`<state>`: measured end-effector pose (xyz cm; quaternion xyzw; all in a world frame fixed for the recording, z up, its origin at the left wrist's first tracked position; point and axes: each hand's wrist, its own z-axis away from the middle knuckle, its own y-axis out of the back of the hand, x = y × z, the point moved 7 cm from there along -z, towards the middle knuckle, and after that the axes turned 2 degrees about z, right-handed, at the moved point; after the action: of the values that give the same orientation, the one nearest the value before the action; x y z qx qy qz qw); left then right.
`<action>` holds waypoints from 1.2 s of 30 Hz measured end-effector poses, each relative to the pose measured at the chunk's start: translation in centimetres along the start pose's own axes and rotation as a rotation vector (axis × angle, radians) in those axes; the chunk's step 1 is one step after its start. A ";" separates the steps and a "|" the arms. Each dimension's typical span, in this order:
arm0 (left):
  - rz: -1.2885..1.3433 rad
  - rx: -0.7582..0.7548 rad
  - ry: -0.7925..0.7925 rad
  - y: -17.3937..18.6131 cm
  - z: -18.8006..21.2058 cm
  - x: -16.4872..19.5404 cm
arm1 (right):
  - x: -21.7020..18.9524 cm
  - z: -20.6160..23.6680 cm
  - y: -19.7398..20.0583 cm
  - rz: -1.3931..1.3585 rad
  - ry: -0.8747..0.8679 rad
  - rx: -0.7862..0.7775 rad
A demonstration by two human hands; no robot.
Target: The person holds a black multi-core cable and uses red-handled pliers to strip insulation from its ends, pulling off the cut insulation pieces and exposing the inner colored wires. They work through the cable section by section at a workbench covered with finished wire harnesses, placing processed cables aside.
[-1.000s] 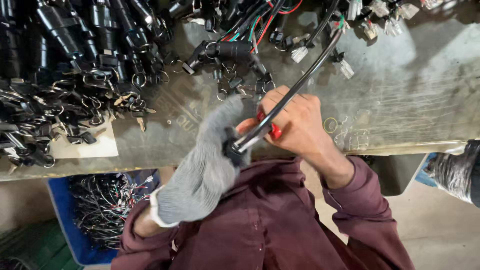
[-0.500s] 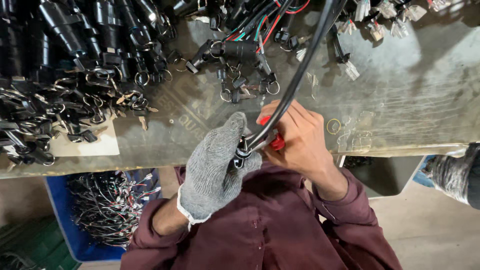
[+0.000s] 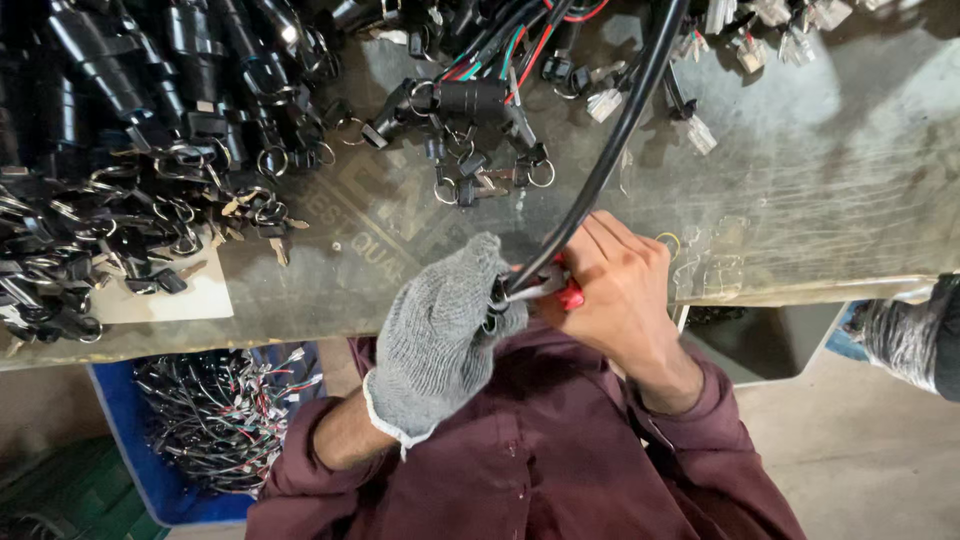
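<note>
The left hand (image 3: 440, 335), in a grey knit glove, is closed in a fist around the lower end of a thick black cable (image 3: 610, 140), fingers curled tight so the cable end sits inside the grip just below the bench edge. The bare right hand (image 3: 620, 290), at three o'clock from the glove and touching it, is wrapped shut on a red-handled tool (image 3: 562, 292); only a short red grip and a bit of metal show between the two hands, so what kind of tool it is cannot be told for sure, though it looks like pliers or cutters biting at the cable end. Both forearms come up from six o'clock in maroon sleeves, elbows bent, wrists drawn together close in front of the chest. From the fists the single cable runs toward one o'clock, over the worn metal bench (image 3: 830, 200) and out of the top edge. At twelve o'clock from the hands lies one black switch assembly (image 3: 470, 100) with coloured wires, keys and rings hanging beside it. At ten o'clock a dense heap of black key switches (image 3: 130, 150) covers the bench, too many and too tangled to count. At one to two o'clock a few white plug connectors (image 3: 700, 133) lie apart. At eight o'clock, under the bench, one blue crate (image 3: 120, 440) holds a mass of wire harnesses (image 3: 220, 420).
</note>
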<state>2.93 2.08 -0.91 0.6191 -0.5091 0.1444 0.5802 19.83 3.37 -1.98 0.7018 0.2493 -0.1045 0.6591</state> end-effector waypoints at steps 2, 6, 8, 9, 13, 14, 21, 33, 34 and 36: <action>0.026 -0.023 -0.002 0.0 -0.2 0.0 | 0.3 0.2 -0.7 0.009 -0.007 0.013; -0.099 -0.026 -0.045 0.4 -0.7 -0.2 | 0.4 0.8 -2.0 -0.042 -0.042 -0.025; -0.120 -0.012 -0.077 0.7 -0.9 -0.2 | 0.1 0.9 -1.9 -0.124 -0.055 -0.053; -0.130 -0.006 -0.089 0.9 -0.9 -0.1 | -0.2 0.9 -1.5 -0.141 -0.042 -0.044; 0.180 -0.093 -0.041 1.2 -1.1 -0.2 | -1.3 0.1 0.1 -0.245 0.048 -0.005; 0.281 -0.136 -0.007 1.2 -1.2 -0.3 | -1.4 -0.3 0.4 -0.281 0.080 0.003; 0.702 -0.395 -0.003 0.7 -1.8 0.3 | -0.2 -1.2 -0.3 -0.335 0.179 -0.077; 0.273 -0.136 -0.074 0.6 -1.0 -0.1 | -1.5 -0.5 0.5 -0.166 0.075 0.013; 0.185 -0.111 -0.068 0.4 -0.9 -0.2 | -1.4 -0.3 0.3 -0.134 0.023 0.022; 0.009 -0.063 -0.063 0.4 -0.7 -0.3 | -1.4 0.3 0.2 -0.076 -0.043 0.033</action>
<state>2.79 2.89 -0.74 0.6025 -0.5341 0.1114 0.5825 18.77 2.73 -1.18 0.7001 0.2600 -0.1487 0.6482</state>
